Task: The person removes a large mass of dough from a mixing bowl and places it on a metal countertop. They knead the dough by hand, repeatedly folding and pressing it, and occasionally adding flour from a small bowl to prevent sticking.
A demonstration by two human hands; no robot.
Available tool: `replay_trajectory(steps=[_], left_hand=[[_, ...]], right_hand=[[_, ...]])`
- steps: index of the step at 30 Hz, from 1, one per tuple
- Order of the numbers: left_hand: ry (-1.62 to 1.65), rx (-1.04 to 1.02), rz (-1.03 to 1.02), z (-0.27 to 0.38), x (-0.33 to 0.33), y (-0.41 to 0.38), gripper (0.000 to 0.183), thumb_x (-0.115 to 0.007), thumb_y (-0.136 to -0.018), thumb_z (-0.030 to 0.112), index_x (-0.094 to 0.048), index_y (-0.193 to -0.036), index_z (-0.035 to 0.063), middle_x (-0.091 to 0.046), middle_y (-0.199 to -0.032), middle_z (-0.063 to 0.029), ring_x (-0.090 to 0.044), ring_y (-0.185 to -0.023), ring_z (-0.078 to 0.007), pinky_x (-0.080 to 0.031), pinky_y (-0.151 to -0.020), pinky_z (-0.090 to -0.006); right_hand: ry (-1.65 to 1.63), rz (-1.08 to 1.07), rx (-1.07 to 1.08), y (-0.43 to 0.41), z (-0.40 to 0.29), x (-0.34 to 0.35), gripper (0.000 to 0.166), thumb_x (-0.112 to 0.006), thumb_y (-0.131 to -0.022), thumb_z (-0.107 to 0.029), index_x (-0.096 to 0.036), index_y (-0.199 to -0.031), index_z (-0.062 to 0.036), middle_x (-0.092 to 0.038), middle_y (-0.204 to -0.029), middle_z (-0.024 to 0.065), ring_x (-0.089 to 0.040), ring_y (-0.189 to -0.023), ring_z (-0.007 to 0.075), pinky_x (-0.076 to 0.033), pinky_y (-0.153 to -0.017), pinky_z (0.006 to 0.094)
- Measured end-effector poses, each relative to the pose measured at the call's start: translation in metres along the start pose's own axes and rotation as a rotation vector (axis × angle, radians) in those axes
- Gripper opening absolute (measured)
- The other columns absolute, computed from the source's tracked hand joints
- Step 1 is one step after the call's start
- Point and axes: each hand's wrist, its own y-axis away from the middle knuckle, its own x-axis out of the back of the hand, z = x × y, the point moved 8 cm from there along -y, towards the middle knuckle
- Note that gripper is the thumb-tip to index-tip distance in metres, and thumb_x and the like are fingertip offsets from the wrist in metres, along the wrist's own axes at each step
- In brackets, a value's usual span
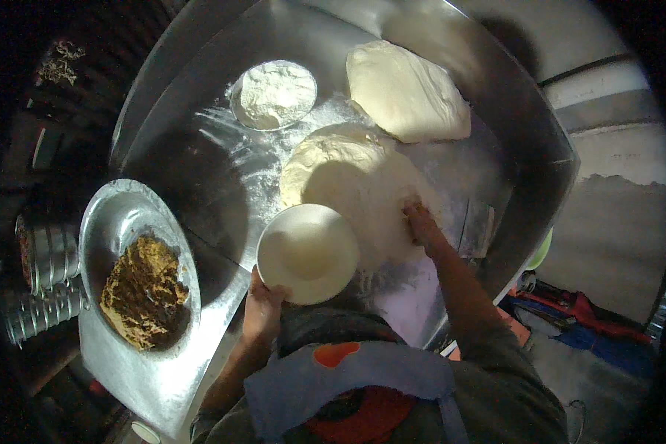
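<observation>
My left hand point(266, 297) grips the rim of a round, pale bowl point(308, 255), thumb on the near edge. The bowl is tilted so that I look into it. Beyond it a large, flattened mass of dough point(333, 152) lies on the metal worktop, partly in shadow. My right hand point(420, 219) is at the right side of this dough, blurred, fingers pointing down and inward. Whether it holds anything is hard to see. A second, smoother lump of dough point(405, 91) sits farther back on the right. Left of it stands a bowl of white flour point(277, 91).
A wide metal basin point(125, 191) with a brown and yellow crumbly mass point(144, 291) stands at the left on the worktop's edge. Raised metal walls point(538, 183) border the worktop. Loose flour point(255, 152) is scattered between the flour bowl and the dough. Ridged metal containers point(53, 252) are at far left.
</observation>
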Motion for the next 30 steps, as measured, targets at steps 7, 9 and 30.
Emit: replay_trajectory(steps=[7,9,30], left_hand=[[-0.02,-0.07,-0.018,0.009,-0.005,-0.003,0.051,-0.049,-0.073,0.0,-0.039,-0.123,0.0024,-0.055,-0.107,-0.0118,-0.054,-0.097,-0.0198,-0.045,-0.082,-0.0302],[-0.07,-0.034,-0.003,0.006,-0.008,-0.004,0.049,-0.05,-0.073,0.001,-0.041,-0.121,0.0021,-0.056,-0.104,-0.0116,-0.055,-0.096,-0.0203,-0.046,-0.081,-0.0308],[-0.14,-0.064,0.003,0.01,-0.011,-0.023,0.048,-0.049,-0.071,-0.003,-0.041,-0.119,0.0007,-0.054,-0.105,-0.0097,-0.053,-0.096,-0.0184,-0.045,-0.081,-0.0295]], right_hand=[[0.476,-0.062,0.351,0.053,-0.099,-0.012,0.049,-0.051,-0.086,-0.045,-0.05,-0.12,-0.0095,-0.057,-0.102,0.0099,-0.056,-0.089,0.0221,-0.047,-0.077,0.0348],[0.175,-0.159,0.292,0.087,-0.127,-0.045,0.042,-0.053,-0.088,-0.037,-0.052,-0.117,-0.0069,-0.059,-0.103,0.0104,-0.057,-0.094,0.0223,-0.048,-0.078,0.034],[0.256,-0.217,0.114,-0.026,-0.174,-0.073,0.051,-0.049,-0.086,-0.051,-0.06,-0.099,-0.0034,-0.06,-0.09,0.0062,-0.054,-0.083,0.0174,-0.042,-0.078,0.0291]])
